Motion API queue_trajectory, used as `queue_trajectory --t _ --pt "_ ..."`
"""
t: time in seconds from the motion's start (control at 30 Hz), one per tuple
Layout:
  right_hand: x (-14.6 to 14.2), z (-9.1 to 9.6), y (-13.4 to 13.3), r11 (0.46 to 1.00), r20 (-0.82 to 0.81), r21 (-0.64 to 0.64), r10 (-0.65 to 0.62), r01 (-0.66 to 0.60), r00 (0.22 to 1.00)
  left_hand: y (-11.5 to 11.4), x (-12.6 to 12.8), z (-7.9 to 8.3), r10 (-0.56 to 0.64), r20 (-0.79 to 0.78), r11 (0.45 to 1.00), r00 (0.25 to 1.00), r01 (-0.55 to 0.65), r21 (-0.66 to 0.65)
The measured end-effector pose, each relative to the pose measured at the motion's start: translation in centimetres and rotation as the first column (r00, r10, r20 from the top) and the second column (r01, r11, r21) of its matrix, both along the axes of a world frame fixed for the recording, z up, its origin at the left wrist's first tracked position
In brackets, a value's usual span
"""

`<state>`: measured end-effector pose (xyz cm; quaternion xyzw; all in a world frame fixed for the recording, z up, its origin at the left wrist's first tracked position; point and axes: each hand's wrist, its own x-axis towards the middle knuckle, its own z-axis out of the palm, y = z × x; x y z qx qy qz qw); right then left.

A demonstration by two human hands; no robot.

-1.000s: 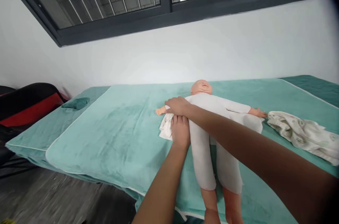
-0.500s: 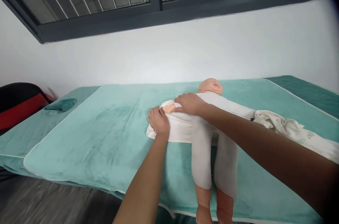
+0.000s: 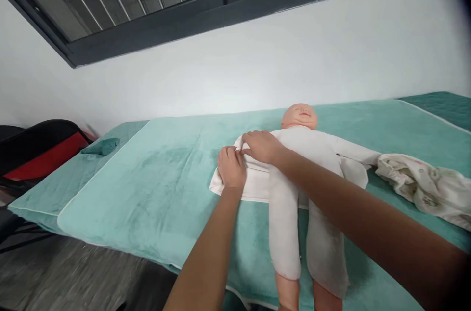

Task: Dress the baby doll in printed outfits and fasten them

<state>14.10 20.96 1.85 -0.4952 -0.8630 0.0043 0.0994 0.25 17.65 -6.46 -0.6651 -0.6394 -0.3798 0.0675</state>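
A baby doll (image 3: 301, 164) in a white body suit lies on its back on a teal towel (image 3: 165, 178), head toward the wall. A white cloth (image 3: 253, 183) is spread under its trunk. My left hand (image 3: 231, 169) rests on the cloth's left part, fingers curled on the fabric over the doll's arm. My right hand (image 3: 262, 146) reaches across the doll's chest and pinches the same fold of cloth, touching my left fingers. The doll's near arm is hidden under the cloth and my hands.
A crumpled patterned cloth (image 3: 423, 186) lies at the right beside the doll's other arm. A small folded teal cloth (image 3: 100, 146) sits at the far left of the bed. A black and red seat (image 3: 40, 146) stands left of the bed.
The doll's small hand, visible between my hands half a second ago, is now covered by the white cloth. Both my hands have closed together on that fold. The view has shifted slightly.
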Motion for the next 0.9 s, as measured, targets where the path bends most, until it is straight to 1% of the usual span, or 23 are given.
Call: queue_trajectory --t 0.03,0.1,0.13,0.17,0.2,0.23,0.27,0.3,0.37,0.43,0.53,0.6,0.67,0.73,0.8,0.9 --pt "0.9 0.5 -0.5 0.999 -0.049 0.022 -0.023 0.024 0.999 0.0 0.0 0.0 0.009 0.0 1.0 1.0 -0.009 -0.001" --pt "3.6 1.2 -1.9 0.988 -0.181 0.068 -0.128 0.142 0.975 0.0 0.2 0.0 0.014 -0.015 1.0 1.0 -0.014 -0.009" --pt "5.4 1.2 -2.6 0.955 -0.339 0.072 -0.247 0.286 0.908 0.0 0.3 0.0 0.011 -0.028 1.0 1.0 -0.011 -0.014" --pt "7.4 1.0 -3.3 0.902 -0.44 0.043 -0.369 0.429 0.819 -0.1 0.5 0.0 0.004 -0.046 1.0 0.999 -0.005 -0.019" --pt "9.5 0.5 -3.9 0.808 -0.492 0.022 -0.504 0.589 0.71 -0.1 0.7 0.0 -0.001 -0.07 1.0 0.998 0.0 -0.025" --pt "11.6 -0.2 -4.5 0.709 -0.484 -0.022 -0.625 0.705 0.613 -0.2 0.9 0.0 -0.005 -0.098 1.0 0.995 0.002 -0.029" --pt "13.4 -1.1 -5.0 0.618 -0.469 -0.075 -0.715 0.783 0.519 -0.2 1.0 0.0 -0.004 -0.129 1.0 0.992 0.0 -0.03" --pt "14.9 -2.0 -5.4 0.592 -0.475 -0.125 -0.741 0.796 0.476 -0.3 1.1 0.0 -0.001 -0.161 1.0 0.987 -0.004 -0.029" --pt "16.9 -3.5 -6.0 0.591 -0.527 -0.182 -0.733 0.786 0.429 -0.3 1.3 0.0 0.004 -0.222 1.0 0.975 -0.008 -0.02" --pt "17.5 -4.2 -6.4 0.616 -0.517 -0.17 -0.72 0.769 0.463 -0.3 1.2 0.1 -0.004 -0.259 1.0 0.966 0.003 -0.003" --pt "17.3 -4.3 -6.6 0.63 -0.366 -0.138 -0.75 0.765 0.551 -0.4 1.0 0.3 -0.006 -0.257 1.0 0.966 0.01 0.014" --pt "17.3 -4.1 -6.7 0.631 -0.29 -0.164 -0.766 0.758 0.574 -0.5 0.9 0.6 0.002 -0.221 1.0 0.975 -0.002 -0.002" --pt "17.3 -4.0 -6.8 0.629 -0.267 -0.188 -0.772 0.754 0.577 -0.7 0.9 1.1 -0.007 -0.129 0.999 0.992 0.001 -0.044" --pt "17.3 -4.1 -6.9 0.636 -0.332 -0.203 -0.76 0.744 0.559 -0.8 1.1 1.7 -0.027 -0.015 0.996 1.0 0.025 -0.085" --pt "17.2 -4.3 -6.9 0.656 -0.471 -0.244 -0.724 0.714 0.504 -0.7 1.5 2.4 -0.038 0.08 0.994 0.996 0.046 -0.103" --pt "16.8 -4.7 -6.7 0.725 -0.657 -0.322 -0.634 0.609 0.408 0.0 2.3 3.5 -0.014 0.177 0.992 0.984 0.035 -0.118"
